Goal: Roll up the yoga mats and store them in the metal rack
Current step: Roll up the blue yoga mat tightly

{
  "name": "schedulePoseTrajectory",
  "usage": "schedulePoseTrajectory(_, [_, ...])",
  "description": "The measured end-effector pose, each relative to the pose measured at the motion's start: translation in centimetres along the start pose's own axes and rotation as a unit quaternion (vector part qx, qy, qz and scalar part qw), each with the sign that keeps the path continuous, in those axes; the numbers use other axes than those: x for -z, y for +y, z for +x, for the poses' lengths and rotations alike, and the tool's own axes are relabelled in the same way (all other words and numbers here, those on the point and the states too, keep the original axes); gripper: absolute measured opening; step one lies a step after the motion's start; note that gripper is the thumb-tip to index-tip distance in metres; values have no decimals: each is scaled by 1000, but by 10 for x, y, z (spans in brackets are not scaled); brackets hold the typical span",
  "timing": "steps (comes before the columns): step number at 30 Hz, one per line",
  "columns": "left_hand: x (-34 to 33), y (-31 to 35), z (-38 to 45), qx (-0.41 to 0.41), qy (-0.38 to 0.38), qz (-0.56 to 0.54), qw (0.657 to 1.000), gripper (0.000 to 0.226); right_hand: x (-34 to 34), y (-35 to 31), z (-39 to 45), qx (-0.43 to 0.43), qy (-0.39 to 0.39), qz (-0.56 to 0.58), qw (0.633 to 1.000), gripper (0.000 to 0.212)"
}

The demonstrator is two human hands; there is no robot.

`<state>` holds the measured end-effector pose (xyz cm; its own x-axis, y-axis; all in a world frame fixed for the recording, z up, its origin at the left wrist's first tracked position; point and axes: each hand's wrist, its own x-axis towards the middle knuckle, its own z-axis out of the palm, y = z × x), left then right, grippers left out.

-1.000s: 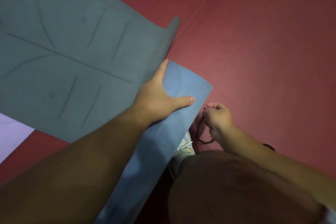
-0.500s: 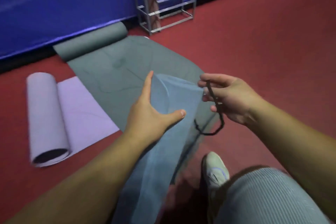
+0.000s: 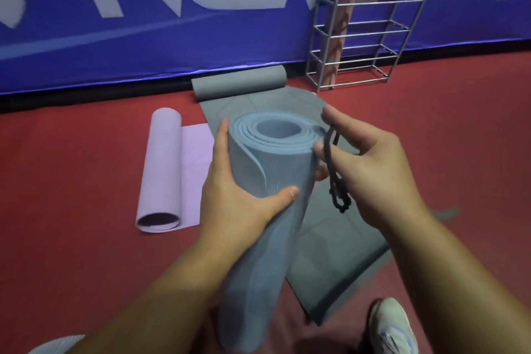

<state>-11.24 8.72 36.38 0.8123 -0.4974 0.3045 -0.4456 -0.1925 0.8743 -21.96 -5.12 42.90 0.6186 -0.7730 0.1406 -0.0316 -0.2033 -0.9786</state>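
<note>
- Four mats: a rolled blue mat [image 3: 267,210] at centre, gripped by the left hand [image 3: 232,198]; a part-unrolled grey mat [image 3: 321,227] beneath; a part-rolled lilac mat [image 3: 163,169] at nine o'clock; a pink roll [image 3: 340,26] upright in the rack.
- One metal rack [image 3: 370,34] at one o'clock.
- Right hand [image 3: 370,169] pinches one dark cord [image 3: 334,178] — fingertips against the blue roll's rim.
- One white shoe [image 3: 393,327] at five o'clock.

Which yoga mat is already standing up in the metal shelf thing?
The pinkish-brown mat, standing upright in the metal rack. The grey mat and lilac mat lie on the floor, half unrolled.
</note>
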Motion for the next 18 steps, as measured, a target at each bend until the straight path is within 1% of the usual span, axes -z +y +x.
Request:
schedulePoseTrajectory(3, [4, -3, 1, 8, 14, -7, 1000, 133, -14, -3, 4, 95, -10, -104, 990, 55])
schedulePoseTrajectory(5, [7, 0, 2, 13, 12, -18, 1000, 131, -24, -4, 3, 173, 13, -149, 973, 53])
schedulePoseTrajectory(7, [10, -1, 2, 10, 13, -32, 999, 130, -35, -1, 0, 254, 24, -210, 944, 50])
schedulePoseTrajectory(9, [10, -7, 5, 11, 12, -51, 999, 126, -43, 1, -2, 313, -4, -278, 908, 53])
schedulePoseTrajectory(11, [8, -15, 9, 8, 20, -57, 998, 119, -52, -1, -3, 314, -43, -309, 897, 61])
schedulePoseTrajectory(14, [4, -28, 10, -30, 19, 4, 999, 110, -64, -5, -4, 274, -92, -359, 887, 77])
schedulePoseTrajectory(15, [3, -28, 10, -38, 15, 7, 999, 112, -66, -6, -2, 264, -95, -380, 882, 81])
schedulePoseTrajectory(16, [3, -25, 10, -31, 6, -13, 999, 117, -68, -7, 0, 258, -92, -399, 875, 82])
schedulePoseTrajectory(18, [3, -19, 11, -9, -26, -49, 998, 129, -69, -9, 4, 246, -80, -418, 871, 79])
